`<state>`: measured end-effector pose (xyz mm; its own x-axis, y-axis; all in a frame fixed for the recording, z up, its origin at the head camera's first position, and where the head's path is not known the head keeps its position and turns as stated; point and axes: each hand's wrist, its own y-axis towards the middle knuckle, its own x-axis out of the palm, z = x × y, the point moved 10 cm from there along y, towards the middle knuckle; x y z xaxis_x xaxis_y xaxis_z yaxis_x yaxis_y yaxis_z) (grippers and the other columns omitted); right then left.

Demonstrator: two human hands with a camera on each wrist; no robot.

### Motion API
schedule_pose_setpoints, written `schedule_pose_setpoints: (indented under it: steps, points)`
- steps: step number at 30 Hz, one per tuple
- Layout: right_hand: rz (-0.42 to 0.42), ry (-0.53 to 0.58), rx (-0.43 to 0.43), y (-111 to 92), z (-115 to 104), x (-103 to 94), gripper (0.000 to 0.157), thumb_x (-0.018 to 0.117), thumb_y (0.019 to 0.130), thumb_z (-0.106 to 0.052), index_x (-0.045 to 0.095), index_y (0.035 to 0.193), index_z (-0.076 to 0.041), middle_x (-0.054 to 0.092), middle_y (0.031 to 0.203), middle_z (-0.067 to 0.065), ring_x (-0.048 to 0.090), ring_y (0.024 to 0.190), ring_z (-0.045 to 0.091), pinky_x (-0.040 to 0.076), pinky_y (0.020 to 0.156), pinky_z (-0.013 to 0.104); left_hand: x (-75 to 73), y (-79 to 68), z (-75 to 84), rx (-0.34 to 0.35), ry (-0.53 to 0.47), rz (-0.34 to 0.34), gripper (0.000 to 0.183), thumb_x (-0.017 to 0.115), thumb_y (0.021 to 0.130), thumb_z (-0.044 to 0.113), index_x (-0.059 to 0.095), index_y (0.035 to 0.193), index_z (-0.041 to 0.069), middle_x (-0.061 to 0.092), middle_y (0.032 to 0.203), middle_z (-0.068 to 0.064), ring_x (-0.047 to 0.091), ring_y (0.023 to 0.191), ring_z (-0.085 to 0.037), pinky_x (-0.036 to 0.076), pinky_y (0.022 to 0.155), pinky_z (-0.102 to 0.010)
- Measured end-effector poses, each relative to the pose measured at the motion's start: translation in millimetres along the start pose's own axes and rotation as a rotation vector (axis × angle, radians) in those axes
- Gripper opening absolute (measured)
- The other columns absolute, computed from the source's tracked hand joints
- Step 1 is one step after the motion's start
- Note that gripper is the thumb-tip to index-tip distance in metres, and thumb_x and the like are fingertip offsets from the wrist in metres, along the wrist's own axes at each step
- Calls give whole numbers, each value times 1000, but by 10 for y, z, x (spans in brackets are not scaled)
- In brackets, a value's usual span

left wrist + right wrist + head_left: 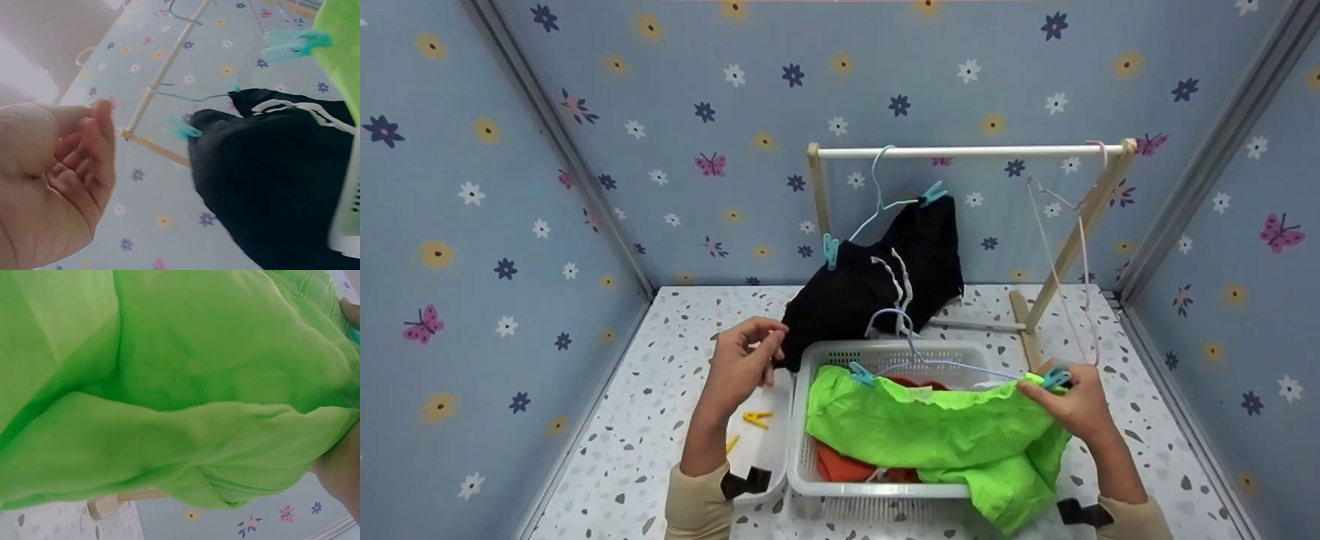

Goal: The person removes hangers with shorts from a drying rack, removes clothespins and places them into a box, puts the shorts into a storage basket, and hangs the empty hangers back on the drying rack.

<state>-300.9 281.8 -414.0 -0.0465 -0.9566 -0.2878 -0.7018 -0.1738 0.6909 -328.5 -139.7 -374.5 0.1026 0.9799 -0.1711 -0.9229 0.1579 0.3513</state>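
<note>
- On the far left we see a flower-printed wall [502,300] meeting the speckled worktop [622,457] along a straight seam.
- Next comes a smooth white tray [769,454] with slim yellow clips [757,420]; the left wrist hides part of one.
- Above the tray we find the left grip [741,367], fingers loosely bent, thumb close to the fingertips, holding nothing. The left wrist view shows us a gap between it and the black garment.
- That soft black garment [877,277], with a white drawstring [907,285], hangs aslant by teal clips from a light-blue hanger [877,184] on a round white rail [975,152]. We lose its lower part behind the basket.
- The perforated white basket [877,490] holds crumpled red-orange cloth [836,466], mostly covered.
- Over it lies the thin green garment [930,431], its waistband gathered, teal-clipped to a lavender hanger [916,354]; one fold spills past the basket's front right edge.
- We see the right grip [1076,397] pinching the waistband's right corner beside a clip; some fingers are hidden, and green cloth fills most of the right wrist view.
- Rightmost, a thin pink hanger [1084,251] hangs near the stand's slanted wooden leg [1065,264].
</note>
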Motion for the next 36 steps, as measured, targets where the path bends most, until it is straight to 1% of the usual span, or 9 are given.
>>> schedule_pose_setpoints:
  steps: [3, 6, 10, 14, 17, 20, 25, 32, 36]
  points:
    - [-9, -15, 3, -58, 66, 22, 36, 73, 68, 22, 52, 62, -6, 47, 58, 0, 33, 48, 7, 34, 48, 24, 61, -113, -156, -37, -17, -22, 12, 56, 99, 5, 67, 102, 0, 47, 53, -8, 36, 35, -11, 32, 37, -22]
    - [-24, -67, 39, -142, 217, 18, 37, 75, 69, 19, 51, 63, -8, 44, 57, -1, 28, 49, 6, 32, 48, 24, 160, -202, -295, -54, -20, -56, 12, 56, 99, 5, 66, 100, -1, 39, 49, 0, 30, 39, -6, 28, 40, -21]
    - [-79, -204, 166, -268, 428, 5, 33, 81, 75, 4, 53, 67, -12, 37, 56, -5, 25, 49, 3, 32, 48, 24, 298, -302, -461, -71, -18, -76, 12, 54, 99, 4, 64, 100, -2, 37, 51, 3, 30, 42, -5, 27, 43, -20]
    - [-144, -377, 355, -385, 533, -18, 17, 81, 81, -20, 65, 81, -15, 43, 57, -9, 32, 49, 3, 34, 50, 25, 392, -405, -581, -81, 10, -62, 11, 54, 99, 3, 64, 100, -2, 41, 53, 0, 33, 45, -5, 29, 44, -20]
    - [-169, -469, 459, -457, 550, -34, 23, 79, 83, -32, 67, 88, -14, 51, 62, -7, 39, 52, 8, 37, 53, 27, 447, -470, -648, -83, 40, -49, 11, 55, 99, 3, 65, 100, -1, 48, 58, -11, 41, 50, -8, 35, 48, -21]
    - [-164, -502, 502, -504, 536, -26, 29, 77, 84, -36, 65, 90, -10, 55, 68, -5, 45, 57, 11, 39, 56, 28, 506, -513, -715, -98, 61, -46, 12, 55, 99, 3, 66, 99, -1, 55, 66, -19, 51, 56, -16, 44, 52, -23]
    - [-87, -481, 465, -522, 478, 27, 22, 78, 85, -25, 64, 91, -9, 58, 72, -5, 49, 61, 10, 41, 58, 29, 583, -540, -795, -111, 90, -21, 12, 55, 98, 0, 67, 99, -2, 62, 80, -12, 61, 70, -27, 51, 63, -27]
    - [96, -497, 258, -540, 353, 33, 21, 85, 72, -10, 65, 80, -11, 61, 67, -10, 54, 57, 7, 42, 55, 24, 671, -543, -836, -80, 145, 19, 15, 57, 96, -2, 65, 109, -1, 60, 108, -18, 63, 95, -32, 53, 77, -39]
    - [146, -537, 138, -547, 260, 27, 23, 86, 66, -11, 65, 75, -10, 60, 62, -9, 52, 52, 6, 40, 50, 23, 710, -506, -932, -71, 140, 17, 25, 59, 95, -2, 60, 120, -3, 56, 119, -22, 62, 101, -38, 52, 82, -45]
